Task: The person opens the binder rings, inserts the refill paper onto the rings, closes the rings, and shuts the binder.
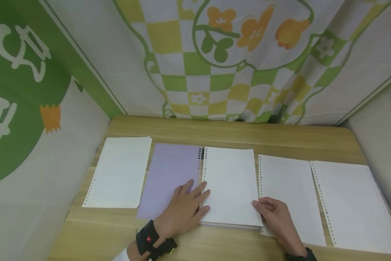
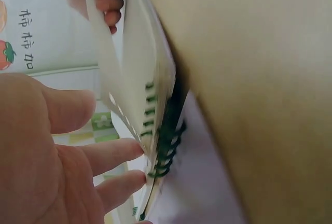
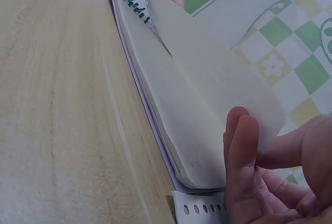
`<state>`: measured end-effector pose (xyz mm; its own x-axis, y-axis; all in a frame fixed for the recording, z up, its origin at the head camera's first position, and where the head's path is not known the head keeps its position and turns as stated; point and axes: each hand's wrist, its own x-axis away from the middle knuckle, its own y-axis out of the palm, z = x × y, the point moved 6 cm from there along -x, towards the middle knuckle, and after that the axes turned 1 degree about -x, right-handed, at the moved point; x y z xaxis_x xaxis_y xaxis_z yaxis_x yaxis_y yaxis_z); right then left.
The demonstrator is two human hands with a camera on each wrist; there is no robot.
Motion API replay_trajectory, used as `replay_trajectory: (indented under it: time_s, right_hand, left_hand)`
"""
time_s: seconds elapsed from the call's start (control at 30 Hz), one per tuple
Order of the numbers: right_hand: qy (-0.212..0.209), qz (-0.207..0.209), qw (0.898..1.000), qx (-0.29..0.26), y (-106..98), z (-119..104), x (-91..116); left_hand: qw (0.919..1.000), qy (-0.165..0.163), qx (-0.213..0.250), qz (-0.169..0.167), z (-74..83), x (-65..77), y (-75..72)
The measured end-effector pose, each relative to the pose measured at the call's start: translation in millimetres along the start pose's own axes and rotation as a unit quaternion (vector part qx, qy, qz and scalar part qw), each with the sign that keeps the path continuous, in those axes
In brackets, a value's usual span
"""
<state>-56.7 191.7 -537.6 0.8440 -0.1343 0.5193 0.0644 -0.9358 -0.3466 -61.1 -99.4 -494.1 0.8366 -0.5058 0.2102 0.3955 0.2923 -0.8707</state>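
A spiral notebook (image 1: 229,170) lies open, its lilac cover (image 1: 172,163) folded out to the left. My right hand (image 1: 275,214) pinches the right edge of its top lined sheet (image 3: 207,63) between thumb and fingers. In the right wrist view that sheet is lifted off the pages beneath. Dark green rings (image 2: 166,136) show along the spine, and the lifted sheet's holes appear off some of them. My left hand (image 1: 182,210) lies across the cover and spine with fingers spread, its fingertips touching the sheet's punched edge.
One loose punched lined sheet (image 1: 118,172) lies left of the cover. Two more, a nearer sheet (image 1: 290,195) and a farther sheet (image 1: 358,203), lie to the right, the nearer one close against the notebook. A patterned curtain (image 1: 198,83) hangs behind the wooden table (image 1: 228,132).
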Motion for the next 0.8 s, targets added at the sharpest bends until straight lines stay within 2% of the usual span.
replay_trajectory:
  time_s: [0.13, 0.4, 0.57, 0.8]
  right_hand:
    - [-0.003, -0.003, 1.0, 0.008, 0, 0, 0]
    - [-0.001, -0.006, 1.0, 0.021, -2, 0, -2]
    - [-0.001, -0.012, 1.0, 0.027, -2, 0, -2]
    - [-0.008, -0.044, 0.998, 0.04, -2, -1, 0]
  left_hand:
    - [1.0, -0.004, 0.007, 0.0, 4.0, 14.5, 7.3]
    - [0.9994, 0.008, 0.005, 0.033, 13.9, 40.3, 11.0]
    - [0.9996, 0.007, 0.008, 0.025, 19.6, 52.0, 13.8]
    - [0.9996, -0.005, 0.025, 0.007, 21.4, 60.8, 19.7]
